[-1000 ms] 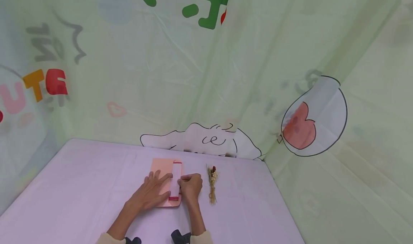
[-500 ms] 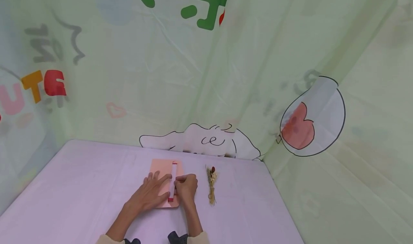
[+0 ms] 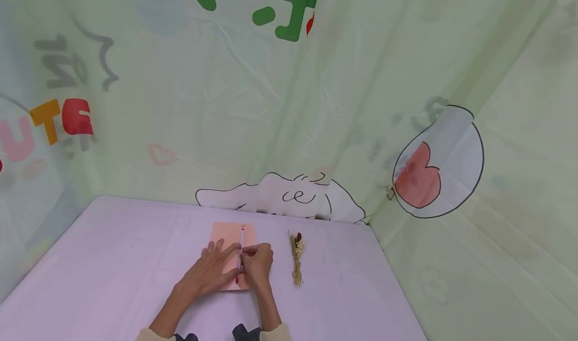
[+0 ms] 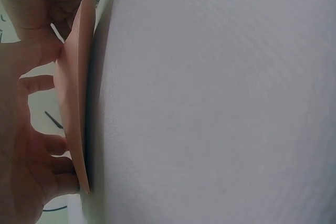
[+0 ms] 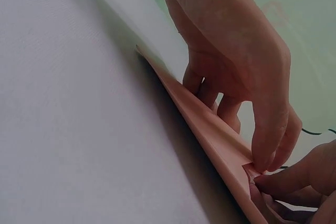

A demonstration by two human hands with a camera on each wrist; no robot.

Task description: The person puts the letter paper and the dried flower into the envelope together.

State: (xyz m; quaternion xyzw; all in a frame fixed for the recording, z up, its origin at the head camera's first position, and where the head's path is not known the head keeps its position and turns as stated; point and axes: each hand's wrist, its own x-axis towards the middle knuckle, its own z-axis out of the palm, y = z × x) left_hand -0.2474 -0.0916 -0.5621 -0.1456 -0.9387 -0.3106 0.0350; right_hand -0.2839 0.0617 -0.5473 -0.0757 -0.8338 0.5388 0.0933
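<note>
A salmon-pink paper piece (image 3: 227,230), like a card or envelope, lies on the table. Along it runs a narrow pale strip (image 3: 242,236) with red ends, seen nearly edge-on. My left hand (image 3: 209,269) rests on the pink paper with fingers spread, thumb and forefinger beside the strip. From the other side, my right hand (image 3: 259,264) pinches the strip's edge between curled fingers. In the right wrist view, the fingertips of both hands meet near a folded edge of the pink paper (image 5: 202,127). The left wrist view shows the paper (image 4: 72,85) side-on beneath the left hand.
A small bunch of dried flowers (image 3: 297,258) lies to the right of the right hand. The pale lilac table (image 3: 135,250) meets a printed curtain (image 3: 217,105) at the back. Dark wrist mounts (image 3: 246,332) sit at the sleeves.
My right hand has moved a little left, toward the left hand. The strip has gone from broad and flat to thin and edge-on. My left hand has stayed in place.
</note>
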